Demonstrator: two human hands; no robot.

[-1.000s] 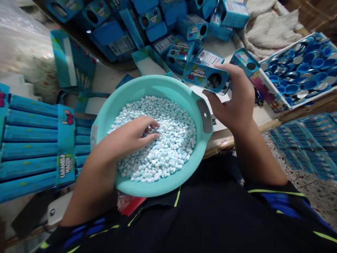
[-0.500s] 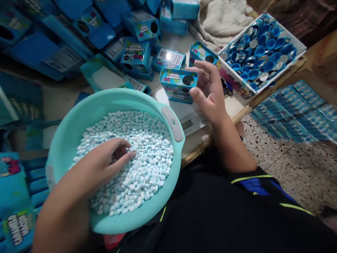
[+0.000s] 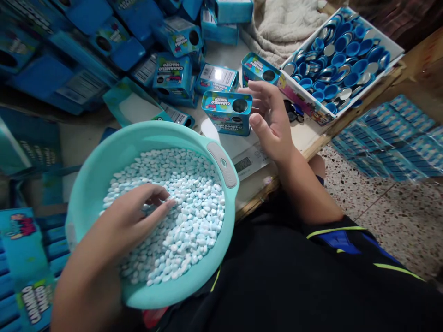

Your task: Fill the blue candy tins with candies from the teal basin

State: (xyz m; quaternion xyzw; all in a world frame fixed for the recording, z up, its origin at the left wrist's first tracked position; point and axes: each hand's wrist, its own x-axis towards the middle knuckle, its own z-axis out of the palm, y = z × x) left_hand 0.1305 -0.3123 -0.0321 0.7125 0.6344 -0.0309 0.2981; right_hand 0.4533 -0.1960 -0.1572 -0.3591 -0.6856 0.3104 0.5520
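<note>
My left hand (image 3: 138, 214) rests over the small pale blue and white candies (image 3: 194, 216) in a turquoise bowl (image 3: 180, 295). Its fingers are loosely curled, with a gap between thumb and forefinger; I see no candy held between them. On a flat kitchen scale (image 3: 254, 162) stands a blue candy tin (image 3: 226, 115), upright, with a dark round hole in its top. Beside that tin, on its right, my right hand (image 3: 273, 122) is open, fingers spread and thumb close to the tin's side. The scale's display is lit, but its digits are too blurred to read.
A white box (image 3: 332, 115) of blue and silver caps sits at the table's right edge. Behind the scale is another tin (image 3: 259, 69). Blue cartons and tins (image 3: 171, 71) crowd the back left. Wrapped packs (image 3: 391, 138) lie on the speckled floor, right.
The view has shifted slightly. My right thumb is now a little apart from the tin on the scale. My left hand stays over the candies, nearly still.
</note>
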